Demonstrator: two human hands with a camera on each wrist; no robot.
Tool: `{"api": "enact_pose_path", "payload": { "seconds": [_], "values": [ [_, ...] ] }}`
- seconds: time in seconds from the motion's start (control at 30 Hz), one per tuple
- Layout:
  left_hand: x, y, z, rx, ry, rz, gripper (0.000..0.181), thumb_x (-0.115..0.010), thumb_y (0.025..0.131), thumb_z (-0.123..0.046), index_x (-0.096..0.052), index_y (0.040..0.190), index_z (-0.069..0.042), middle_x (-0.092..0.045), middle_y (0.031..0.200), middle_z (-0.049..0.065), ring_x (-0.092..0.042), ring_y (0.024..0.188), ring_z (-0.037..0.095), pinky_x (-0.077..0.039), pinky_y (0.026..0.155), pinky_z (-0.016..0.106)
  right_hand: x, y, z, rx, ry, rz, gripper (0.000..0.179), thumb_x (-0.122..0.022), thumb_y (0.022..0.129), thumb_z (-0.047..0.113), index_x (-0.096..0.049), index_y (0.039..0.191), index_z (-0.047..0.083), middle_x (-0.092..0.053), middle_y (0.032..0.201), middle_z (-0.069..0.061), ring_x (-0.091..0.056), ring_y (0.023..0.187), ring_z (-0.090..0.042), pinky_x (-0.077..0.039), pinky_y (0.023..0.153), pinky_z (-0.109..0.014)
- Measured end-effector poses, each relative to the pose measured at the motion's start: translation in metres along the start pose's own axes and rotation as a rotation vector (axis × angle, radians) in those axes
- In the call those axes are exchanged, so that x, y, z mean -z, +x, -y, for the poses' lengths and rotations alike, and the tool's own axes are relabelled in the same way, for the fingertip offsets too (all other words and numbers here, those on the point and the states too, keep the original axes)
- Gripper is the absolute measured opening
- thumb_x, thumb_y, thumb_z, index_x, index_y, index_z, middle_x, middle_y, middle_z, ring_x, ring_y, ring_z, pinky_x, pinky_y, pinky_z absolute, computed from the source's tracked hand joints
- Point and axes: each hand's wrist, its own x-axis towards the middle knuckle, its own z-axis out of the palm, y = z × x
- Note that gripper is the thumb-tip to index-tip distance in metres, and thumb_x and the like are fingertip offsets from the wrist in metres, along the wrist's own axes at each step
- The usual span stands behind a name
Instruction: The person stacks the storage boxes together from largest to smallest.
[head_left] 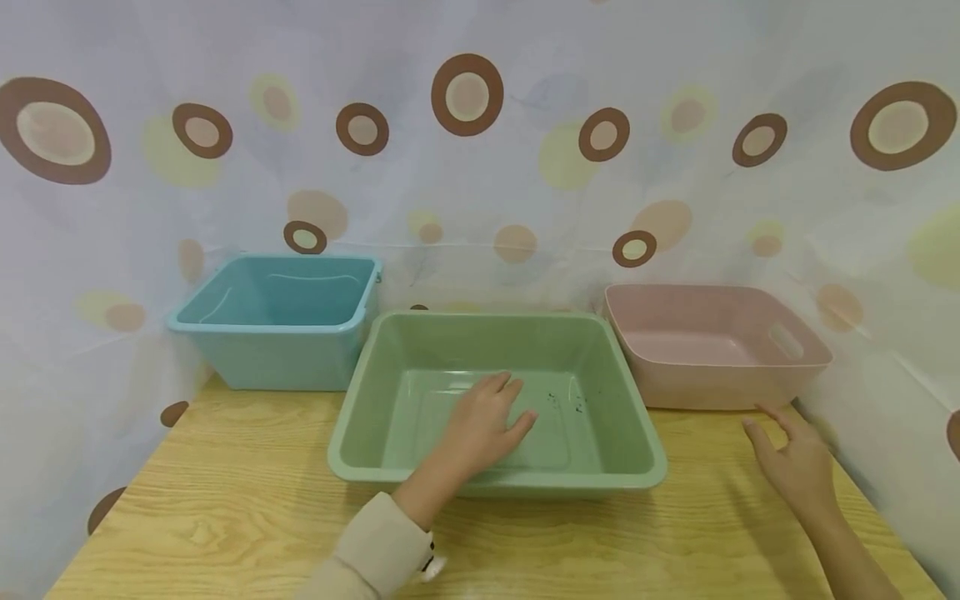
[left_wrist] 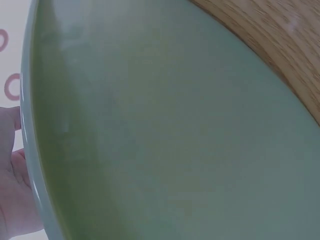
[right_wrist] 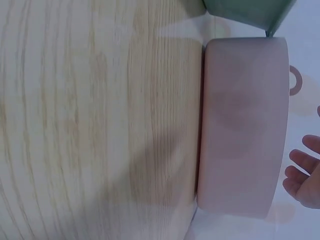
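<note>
In the head view my left hand (head_left: pixel 483 425) hovers over the green basin (head_left: pixel 495 481), with its fingers extended and nothing in them. The left wrist view shows the basin's outer wall (left_wrist: pixel 175 125) close up, with part of that hand (left_wrist: pixel 17 195) past its rim. My right hand (head_left: pixel 798 462) is above the table's right side, just in front of the pink basin (head_left: pixel 720 385). Its thumb and fingers are apart and hold nothing. In the right wrist view this hand (right_wrist: pixel 307 175) appears at the right edge with loosely bent fingers. Dark specks mark the green basin's floor.
A blue bin (head_left: pixel 277 358) stands at the back left, beside the green basin. All three containers sit on a wood-grain table (head_left: pixel 225 492). Behind them hangs a pale curtain (head_left: pixel 480 183) with brown and yellow circles. A beige sleeve (head_left: pixel 382 542) covers the left forearm.
</note>
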Motion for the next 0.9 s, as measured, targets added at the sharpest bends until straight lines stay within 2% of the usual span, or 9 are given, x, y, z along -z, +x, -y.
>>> {"api": "enact_pose_path", "payload": {
  "seconds": [0.03,0.07,0.1,0.2,0.27,0.3,0.37,0.53,0.9],
  "values": [
    [-0.001,0.002,-0.002,0.000,-0.005,0.002,0.047,-0.050,0.092,-0.037,-0.053,0.127,-0.005,-0.050,0.132,0.015,-0.046,0.124,0.028,-0.042,0.099,0.039,0.001,0.001,-0.002,0.024,0.002,-0.014,0.039,-0.051,0.092,0.016,-0.051,0.119,-0.012,-0.049,0.118,-0.038,-0.057,0.085,-0.045,-0.041,0.077,-0.060],
    [-0.001,0.004,-0.004,0.000,-0.010,0.005,0.047,-0.050,0.092,-0.037,-0.052,0.127,-0.005,-0.050,0.133,0.015,-0.046,0.124,0.028,-0.042,0.099,0.039,0.002,0.002,-0.004,0.044,0.002,-0.028,0.038,-0.052,0.091,0.014,-0.051,0.118,-0.013,-0.049,0.118,-0.038,-0.051,0.094,-0.051,-0.038,0.085,-0.061],
    [-0.002,0.005,-0.007,0.004,-0.013,0.015,0.047,-0.050,0.093,-0.037,-0.052,0.128,-0.006,-0.049,0.134,0.015,-0.046,0.125,0.028,-0.041,0.100,0.039,0.002,0.003,-0.006,0.066,0.007,-0.039,0.037,-0.053,0.090,0.012,-0.051,0.116,-0.014,-0.050,0.117,-0.037,-0.044,0.102,-0.056,-0.036,0.087,-0.062],
    [-0.004,0.011,-0.014,0.009,-0.018,0.039,0.048,-0.048,0.093,-0.038,-0.050,0.129,-0.007,-0.048,0.135,0.014,-0.045,0.126,0.027,-0.041,0.100,0.039,0.004,0.006,-0.010,0.100,-0.006,-0.075,0.035,-0.055,0.088,0.009,-0.053,0.113,-0.015,-0.053,0.112,-0.037,-0.046,0.101,-0.055,-0.037,0.090,-0.059],
    [-0.005,0.016,-0.020,0.005,-0.022,0.052,0.049,-0.047,0.093,-0.039,-0.049,0.130,-0.007,-0.047,0.136,0.013,-0.045,0.126,0.026,-0.041,0.100,0.039,0.005,0.008,-0.012,0.074,-0.007,-0.073,0.036,-0.055,0.089,0.011,-0.053,0.115,-0.014,-0.052,0.115,-0.037,-0.044,0.105,-0.057,-0.035,0.093,-0.060],
    [-0.006,0.018,-0.023,0.001,-0.019,0.056,0.049,-0.047,0.094,-0.039,-0.049,0.130,-0.007,-0.047,0.136,0.013,-0.045,0.126,0.026,-0.041,0.100,0.038,0.006,0.009,-0.012,0.060,-0.005,-0.068,0.037,-0.054,0.090,0.012,-0.052,0.116,-0.014,-0.050,0.116,-0.038,-0.042,0.107,-0.058,-0.032,0.089,-0.066],
    [-0.006,0.022,-0.028,-0.011,-0.016,0.058,0.048,-0.047,0.094,-0.039,-0.050,0.130,-0.007,-0.048,0.135,0.013,-0.046,0.125,0.026,-0.041,0.100,0.038,0.008,0.011,-0.014,0.034,-0.005,-0.067,0.038,-0.053,0.090,0.015,-0.052,0.118,-0.013,-0.048,0.118,-0.039,-0.040,0.110,-0.059,-0.031,0.089,-0.067],
    [-0.006,0.033,-0.040,-0.026,-0.006,0.063,0.047,-0.046,0.094,-0.039,-0.051,0.129,-0.008,-0.050,0.134,0.012,-0.047,0.124,0.025,-0.043,0.099,0.037,0.010,0.015,-0.016,0.016,-0.038,-0.080,0.039,-0.052,0.091,0.016,-0.052,0.117,-0.013,-0.048,0.117,-0.040,-0.041,0.106,-0.059,-0.031,0.085,-0.067],
    [0.000,0.058,-0.059,-0.081,0.137,0.076,0.045,-0.044,0.094,-0.042,-0.053,0.126,-0.011,-0.054,0.129,0.008,-0.053,0.116,0.021,-0.048,0.091,0.032,0.017,0.029,-0.021,0.054,-0.061,-0.053,0.042,-0.048,0.092,0.018,-0.048,0.119,-0.015,-0.044,0.118,-0.041,-0.038,0.105,-0.060,-0.027,0.088,-0.070]
  ]
}}
